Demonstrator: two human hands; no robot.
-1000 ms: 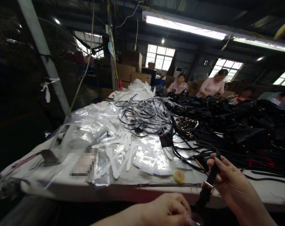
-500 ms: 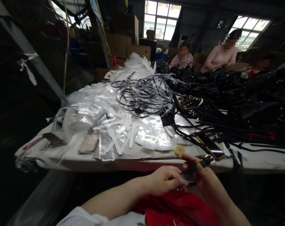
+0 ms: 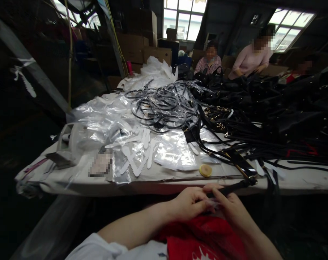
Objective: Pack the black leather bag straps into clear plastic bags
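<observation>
At bottom centre, the right hand (image 3: 230,206) grips a black strap (image 3: 233,187), its metal buckle (image 3: 252,180) at lower right; the left hand (image 3: 191,203), just beside, pinches clear plastic (image 3: 213,204). Higher up, a yellow roll (image 3: 205,170) lies on the table (image 3: 310,177).

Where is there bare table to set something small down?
Front right, between the black straps and the table's front edge; a narrow strip left of the yellow disc, below the clear bags. Crowded: middle and back, under coiled straps and a black heap.
</observation>
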